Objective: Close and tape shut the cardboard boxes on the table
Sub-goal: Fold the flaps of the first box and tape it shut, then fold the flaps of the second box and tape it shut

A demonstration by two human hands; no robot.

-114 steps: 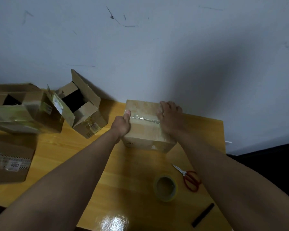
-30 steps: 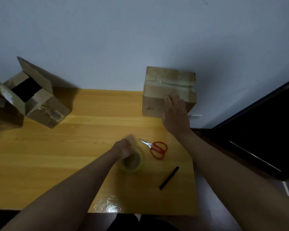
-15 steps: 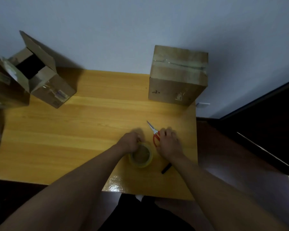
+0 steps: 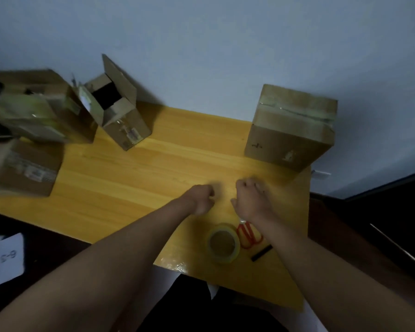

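A pale, bare wall (image 4: 201, 44) is rising behind the yellow wooden worktop (image 4: 130, 178). Dim light is glinting off its glossy near edge, and dark floor (image 4: 381, 224) is showing at the right.

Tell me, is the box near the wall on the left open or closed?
Open. The small cardboard box has its flaps up, and you can see the dark inside.
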